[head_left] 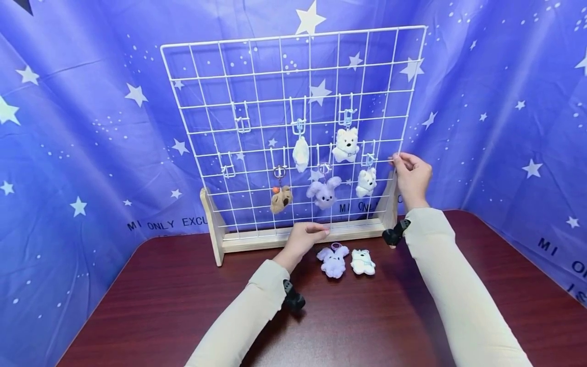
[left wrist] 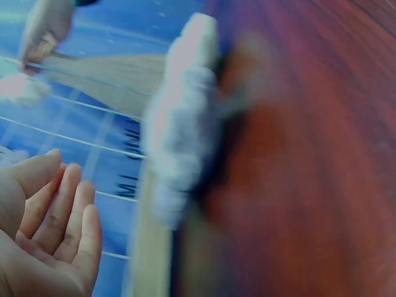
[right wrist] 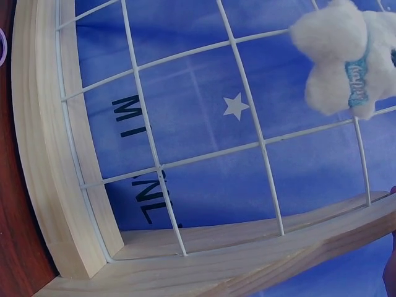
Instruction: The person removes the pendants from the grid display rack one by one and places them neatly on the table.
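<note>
At the right edge of a white wire grid (head_left: 293,36), my right hand (head_left: 414,176) pinches the side wire between thumb and fingers. My left hand (head_left: 302,238) is at the grid's foot, over the front of the wooden base (head_left: 257,241); its fingers are loosely bent and hold nothing in the left wrist view. Just right of it, a lavender bunny plush keychain (head_left: 333,262) and a white bear plush keychain (head_left: 363,262) lie on the table. Nearest my right hand hangs another white bear keychain (head_left: 366,182), with a blue collar in the right wrist view.
More plush keychains hang from grid hooks: a lavender bunny (head_left: 324,194), a brown animal (head_left: 281,199), a white one seen edge-on (head_left: 300,154) and an upper white bear (head_left: 347,145). Two hooks sit at left, one upper (head_left: 243,122). A blue star-patterned curtain (head_left: 91,153) stands behind.
</note>
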The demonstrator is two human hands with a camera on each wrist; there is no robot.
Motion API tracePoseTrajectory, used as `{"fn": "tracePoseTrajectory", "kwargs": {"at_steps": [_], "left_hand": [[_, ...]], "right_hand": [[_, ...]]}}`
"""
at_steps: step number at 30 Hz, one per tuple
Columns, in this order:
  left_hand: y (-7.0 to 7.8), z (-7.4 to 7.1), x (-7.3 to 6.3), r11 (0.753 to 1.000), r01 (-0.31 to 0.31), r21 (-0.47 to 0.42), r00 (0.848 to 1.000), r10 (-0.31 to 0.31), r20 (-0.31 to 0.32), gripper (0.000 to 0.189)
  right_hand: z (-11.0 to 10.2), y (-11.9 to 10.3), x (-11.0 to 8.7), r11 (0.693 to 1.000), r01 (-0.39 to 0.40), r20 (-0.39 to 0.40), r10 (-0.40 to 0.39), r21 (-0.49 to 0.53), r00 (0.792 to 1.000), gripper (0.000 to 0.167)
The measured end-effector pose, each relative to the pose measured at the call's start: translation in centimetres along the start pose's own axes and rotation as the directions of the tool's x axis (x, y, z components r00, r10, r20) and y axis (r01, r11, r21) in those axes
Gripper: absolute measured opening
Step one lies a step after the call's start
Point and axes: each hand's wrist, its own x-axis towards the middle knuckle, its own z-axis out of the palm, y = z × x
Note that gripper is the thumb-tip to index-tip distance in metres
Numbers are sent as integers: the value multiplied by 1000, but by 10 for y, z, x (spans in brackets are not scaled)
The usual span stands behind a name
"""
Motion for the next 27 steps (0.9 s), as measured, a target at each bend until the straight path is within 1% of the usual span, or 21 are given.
{"fn": "tracePoseTrajectory", "kwargs": {"at_steps": [2, 4, 8, 10, 12, 14, 18, 22, 25, 27], "left_hand": [[10, -5, 0, 1000, -31, -2, 1000, 31, 2, 22], [22, -11, -2, 999, -49, 2, 999, 49, -2, 21], [44, -22, -6, 994, -104, 24, 995, 104, -9, 22], [54, -29, -8, 991, -127, 40, 992, 127, -16, 23], [64, -36, -10, 986, -158, 60, 987, 160, -31, 24], [74, -45, -13, 980, -183, 75, 980, 187, -59, 24], [89, -62, -17, 968, -236, 83, 960, 246, -133, 24], [98, -77, -18, 962, -266, 65, 939, 273, -207, 23], [102, -86, -16, 954, -294, 61, 916, 300, -268, 22], [103, -90, -14, 947, -315, 71, 894, 321, -314, 22]], "right_hand": [[0, 0, 1, 1000, 1, -2, -1, 9, 1000, 26], [0, 1, 1, 1000, 4, 0, -4, 10, 1000, 26], [-1, 0, 2, 1000, 17, 1, -17, 2, 1000, 27], [-1, 0, 2, 1000, 12, -2, -12, 6, 1000, 27], [-1, 0, 2, 1000, 1, -6, -1, 8, 1000, 26], [-1, 1, 2, 1000, -8, -10, 8, 3, 1000, 26], [0, 0, 1, 1000, -12, -8, 12, -6, 1000, 26], [1, 1, 1, 1000, -8, -1, 8, 4, 1000, 26], [1, 1, 1, 1000, -13, -1, 13, 8, 1000, 26], [1, 1, 1, 1000, -19, -4, 19, 9, 1000, 26]]}}
